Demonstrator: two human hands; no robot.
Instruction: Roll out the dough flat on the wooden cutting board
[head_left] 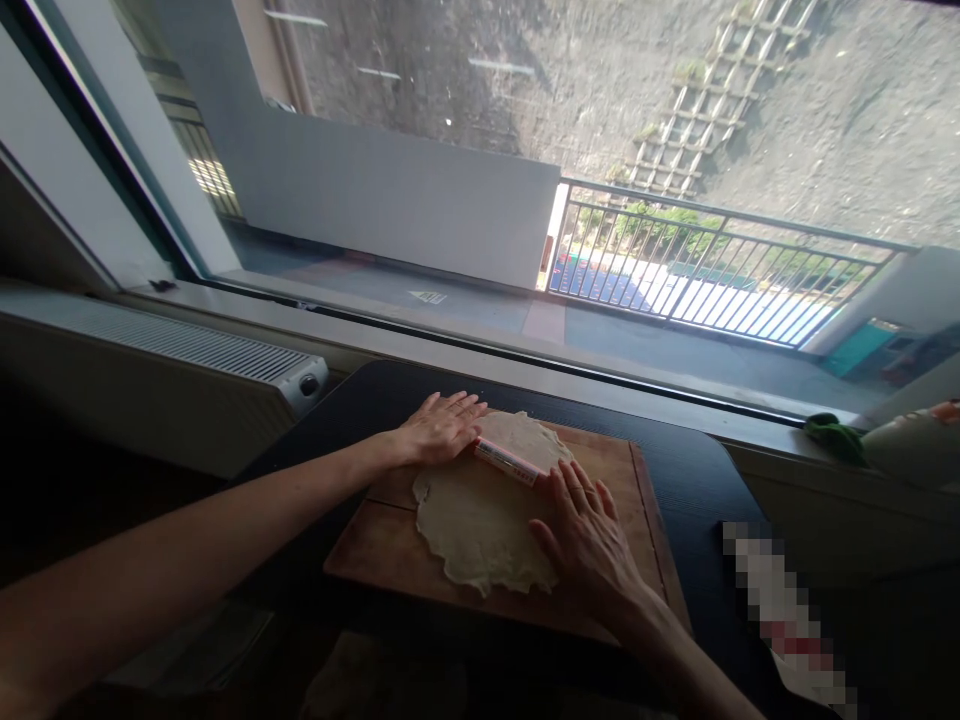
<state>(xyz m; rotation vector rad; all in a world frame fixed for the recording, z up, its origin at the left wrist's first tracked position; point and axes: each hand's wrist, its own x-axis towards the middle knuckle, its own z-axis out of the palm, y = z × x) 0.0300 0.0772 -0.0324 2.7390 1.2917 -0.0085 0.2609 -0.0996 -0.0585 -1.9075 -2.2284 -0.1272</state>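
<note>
A thin, ragged-edged sheet of dough [480,525] lies spread on a wooden board [600,430]. Across its upper part runs a slim rolling pin [510,462] with a printed, pinkish label or wrap. My left hand [444,428] rests flat over the pin's left end, fingers stretched out. At the other end, my right hand [589,525] lies with its fingers extended, its thumb apart over the dough. The palms hide both ends of the pin.
The board stands on a dark table [697,470] by a large window. A white radiator [289,375] is at the left, below the sill. A green cloth [834,438] lies on the sill at the right. A blurred-out item [784,610] is at the table's right edge.
</note>
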